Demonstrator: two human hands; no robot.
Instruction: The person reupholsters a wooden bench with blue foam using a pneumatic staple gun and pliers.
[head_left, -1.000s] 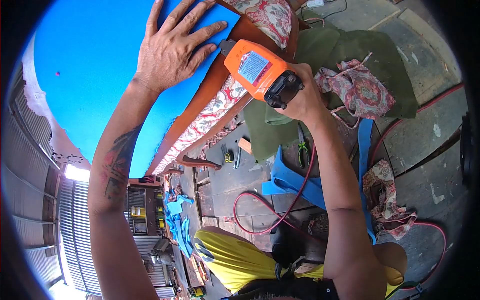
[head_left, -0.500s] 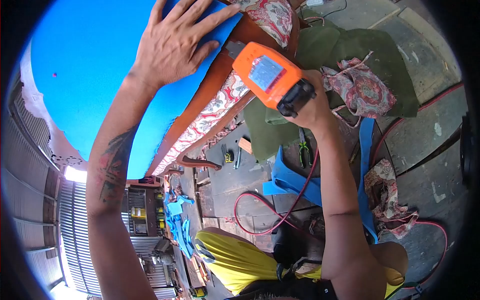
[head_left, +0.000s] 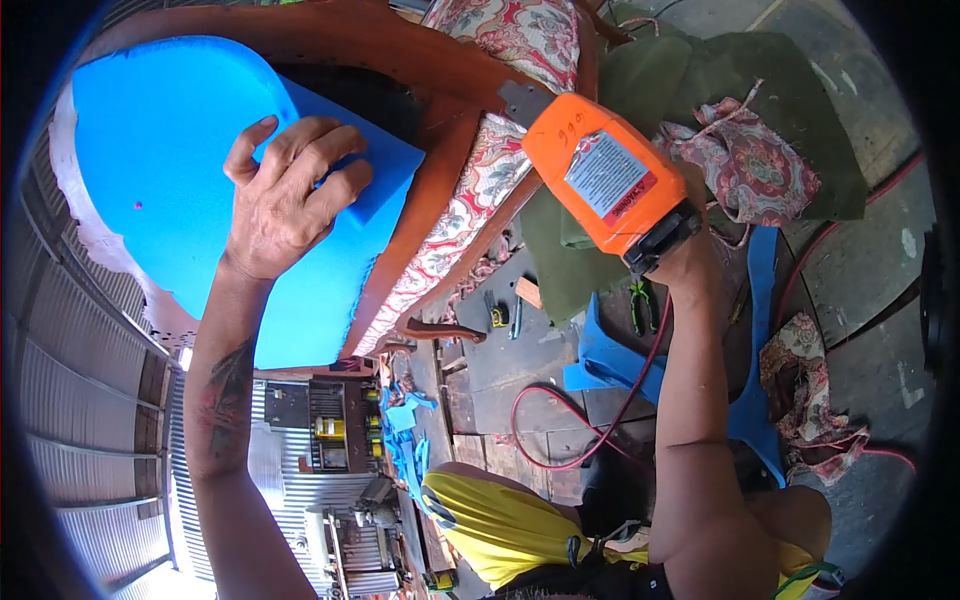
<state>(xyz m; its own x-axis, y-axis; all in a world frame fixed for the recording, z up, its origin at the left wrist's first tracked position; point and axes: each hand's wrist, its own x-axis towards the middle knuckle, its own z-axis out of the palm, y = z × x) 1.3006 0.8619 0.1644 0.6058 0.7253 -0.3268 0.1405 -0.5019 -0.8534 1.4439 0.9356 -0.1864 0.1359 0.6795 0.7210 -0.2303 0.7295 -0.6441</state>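
A blue foam sheet (head_left: 150, 130) lies over the wooden frame (head_left: 440, 110) of an upholstered seat, its far edge folded back so dark backing shows beneath. My left hand (head_left: 285, 205) is on the foam by the fold, fingers curled against it. In my right hand (head_left: 690, 240) is an orange staple gun (head_left: 600, 170), its metal nose pointing at the frame and apart from the foam. Floral fabric (head_left: 450, 220) runs along the frame's side. My palm hides part of the gun's handle.
On the floor lie green cloth (head_left: 780, 90), floral scraps (head_left: 740, 160), blue foam offcuts (head_left: 610, 360), green-handled pliers (head_left: 643, 305) and a tape measure (head_left: 497, 312). A red hose (head_left: 515, 420) loops beside my right arm. A carved chair leg (head_left: 445, 330) juts out.
My left hand went from lying flat with spread fingers to curled, and the foam's far edge is now folded back. The staple gun has shifted right and down, away from the foam.
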